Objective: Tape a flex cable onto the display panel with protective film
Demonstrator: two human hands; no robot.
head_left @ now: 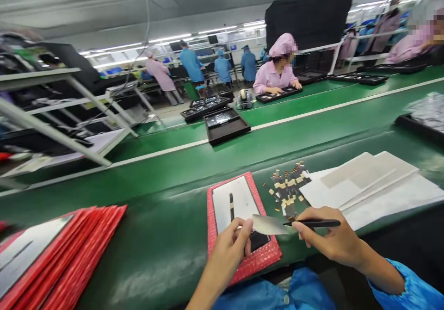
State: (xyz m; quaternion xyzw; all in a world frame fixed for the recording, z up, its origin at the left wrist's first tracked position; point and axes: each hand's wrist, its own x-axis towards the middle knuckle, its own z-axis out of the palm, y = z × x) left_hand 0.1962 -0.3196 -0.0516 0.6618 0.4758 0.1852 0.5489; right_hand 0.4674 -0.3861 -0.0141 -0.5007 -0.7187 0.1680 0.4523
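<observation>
**Film strip held flat between 2 hands, long axis running left to right**

The green counter (166,236) carries everything, and a conveyor belt (277,129) runs beyond it with black trays (225,125) on it and other people seated or standing at the far side.

On the counter's left lies a fanned stack of red bubble pouches (69,254). At the right is a spread of white sheets (374,185), and beside them a scatter of small gold-and-black parts (289,185).

Directly ahead sits 1 red bubble pouch (243,236) with a pale panel (239,203) on top, a narrow dark strip running along the panel's length, away from the person.

Above the near end of that pouch, a thin translucent film piece (268,225) lies roughly level, its long axis across the view. The left hand (231,250) pinches its left end between thumb and fingers, grip closed on it. The right hand (329,240) holds black tweezers (314,223), grip closed around them, their tip pointing left and meeting the film's right end. So the film lies between the 2 hands, both about equally near it, with the panel just beyond and beneath it.
</observation>
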